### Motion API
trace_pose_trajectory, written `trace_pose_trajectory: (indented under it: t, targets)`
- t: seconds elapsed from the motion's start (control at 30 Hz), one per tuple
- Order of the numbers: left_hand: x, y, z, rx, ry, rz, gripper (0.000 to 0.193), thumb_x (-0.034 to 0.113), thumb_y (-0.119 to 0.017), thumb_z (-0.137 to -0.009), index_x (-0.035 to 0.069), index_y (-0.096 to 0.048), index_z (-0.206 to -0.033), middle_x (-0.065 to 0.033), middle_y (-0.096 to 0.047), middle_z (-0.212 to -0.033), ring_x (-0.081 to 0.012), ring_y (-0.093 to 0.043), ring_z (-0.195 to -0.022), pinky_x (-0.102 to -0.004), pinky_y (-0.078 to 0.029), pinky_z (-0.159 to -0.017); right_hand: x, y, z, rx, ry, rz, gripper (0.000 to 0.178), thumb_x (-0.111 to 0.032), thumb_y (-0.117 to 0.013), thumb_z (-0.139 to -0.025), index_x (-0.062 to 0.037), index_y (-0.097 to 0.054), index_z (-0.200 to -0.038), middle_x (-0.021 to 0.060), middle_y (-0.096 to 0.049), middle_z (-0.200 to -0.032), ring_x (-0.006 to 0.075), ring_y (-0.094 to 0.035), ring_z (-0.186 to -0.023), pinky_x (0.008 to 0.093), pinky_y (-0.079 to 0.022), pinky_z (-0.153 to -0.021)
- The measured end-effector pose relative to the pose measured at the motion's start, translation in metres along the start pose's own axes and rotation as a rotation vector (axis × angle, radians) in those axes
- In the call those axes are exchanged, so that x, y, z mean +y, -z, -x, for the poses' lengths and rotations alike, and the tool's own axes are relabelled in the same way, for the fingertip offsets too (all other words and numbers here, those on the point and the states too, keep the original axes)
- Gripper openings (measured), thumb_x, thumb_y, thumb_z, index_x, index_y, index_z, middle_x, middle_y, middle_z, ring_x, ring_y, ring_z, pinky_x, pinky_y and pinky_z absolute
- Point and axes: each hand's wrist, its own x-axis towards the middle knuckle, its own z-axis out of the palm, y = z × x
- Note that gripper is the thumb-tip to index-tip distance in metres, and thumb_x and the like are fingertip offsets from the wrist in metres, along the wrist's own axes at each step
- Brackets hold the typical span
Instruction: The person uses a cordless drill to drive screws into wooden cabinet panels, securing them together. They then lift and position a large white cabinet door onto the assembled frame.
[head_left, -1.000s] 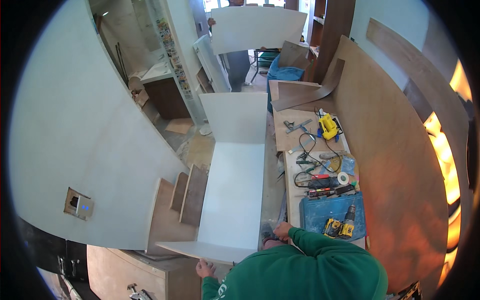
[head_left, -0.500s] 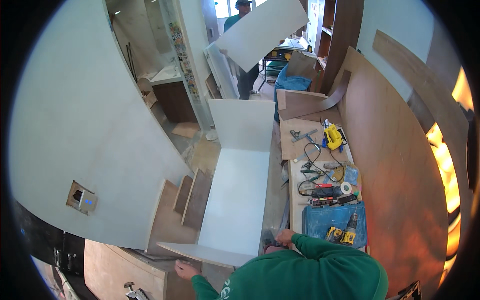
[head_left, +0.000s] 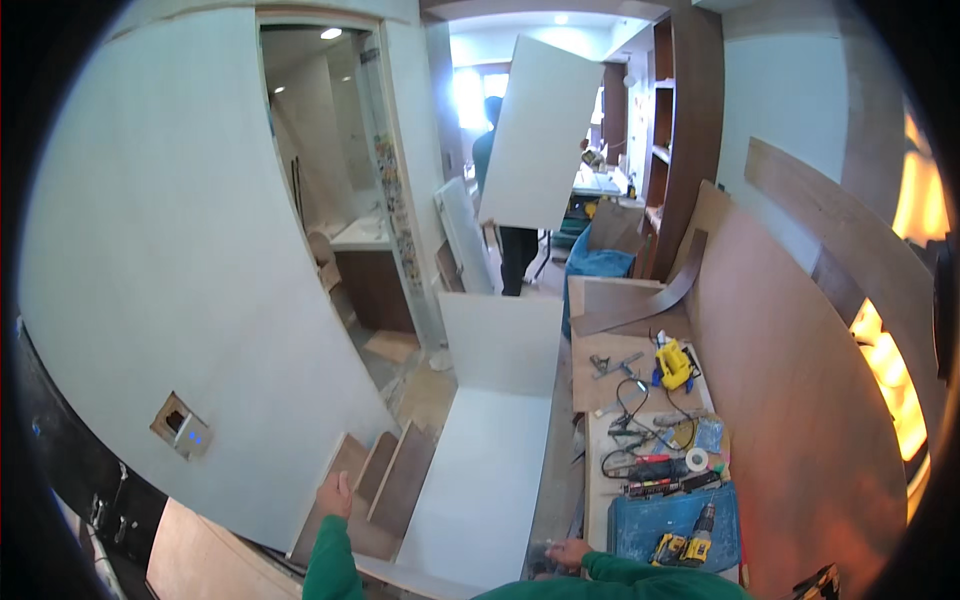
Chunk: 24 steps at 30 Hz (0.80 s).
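My left hand (head_left: 336,496) is raised in front of the brown boards (head_left: 392,478) that stand by the left wall. Its fingers are loosely bent and apart, with nothing seen in them. Low between the white panels and the bench, my right hand (head_left: 570,552) is held beside the blue tool case (head_left: 618,520), fingers loosely apart and no object visible in them. Before me a long white panel (head_left: 480,460) lies flat, with an upright white panel (head_left: 503,340) at its far end. A near end board (head_left: 400,578) stands close to my left arm.
Ahead, a co-worker carries a large white board (head_left: 545,140). On the bench at right lie a yellow jigsaw (head_left: 676,366), a cordless drill (head_left: 700,535), cables and a tape roll (head_left: 696,460). A curved plywood sheet (head_left: 790,400) stands along the right.
My view has tilted up. My left hand has risen from near the end board to the brown boards. The co-worker's board has turned from slanted to nearly upright.
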Motion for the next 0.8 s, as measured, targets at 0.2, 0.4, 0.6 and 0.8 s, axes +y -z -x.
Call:
trace_pose_trajectory:
  t: [0.2,0.4,0.6,0.8]
  targets:
    - [0.017,-0.015,-0.001,0.146,-0.188,0.11,0.025,0.017,-0.056,-0.102,0.001,-0.07,-0.114,-0.0202,-0.072,-0.094,-0.0336,-0.072,-0.087,-0.0427,-0.056,-0.077,0.031,0.01,0.027,0.088,0.28,0.209,0.06,-0.06,-0.056,-0.092,-0.0138,-0.072,-0.126,0.0164,-0.074,-0.114,0.035,-0.07,-0.1,0.0434,-0.055,-0.091]
    - [0.037,-0.012,-0.025,0.188,-0.082,0.462,0.03,0.008,-0.048,-0.103,0.002,-0.064,-0.128,-0.0135,-0.069,-0.111,-0.0242,-0.071,-0.081,-0.0351,-0.057,-0.07,0.057,0.012,0.016,0.068,0.092,0.185,0.061,-0.062,-0.059,-0.093,-0.012,-0.072,-0.126,0.0112,-0.077,-0.09,0.0221,-0.075,-0.072,0.0336,-0.061,-0.073]
    - [0.073,0.03,-0.067,0.258,0.358,0.964,0.036,0.011,-0.043,-0.107,0.006,-0.055,-0.139,-0.0108,-0.064,-0.117,-0.018,-0.066,-0.072,-0.03,-0.055,-0.059,0.013,0.004,0.027,0.18,0.121,-0.055,0.051,-0.03,-0.069,-0.092,-0.0113,-0.063,-0.138,0.0226,-0.074,-0.103,0.0351,-0.073,-0.089,0.0457,-0.057,-0.08]
    - [0.151,0.049,-0.104,0.246,0.318,1.129,0.036,0.016,-0.045,-0.106,0.005,-0.053,-0.14,-0.0132,-0.063,-0.117,-0.0187,-0.067,-0.079,-0.0308,-0.056,-0.059,0.018,-0.003,-0.04,0.123,0.071,-0.232,0.062,-0.052,-0.066,-0.093,-0.0099,-0.061,-0.138,0.0202,-0.074,-0.11,0.0331,-0.073,-0.091,0.0417,-0.059,-0.08]
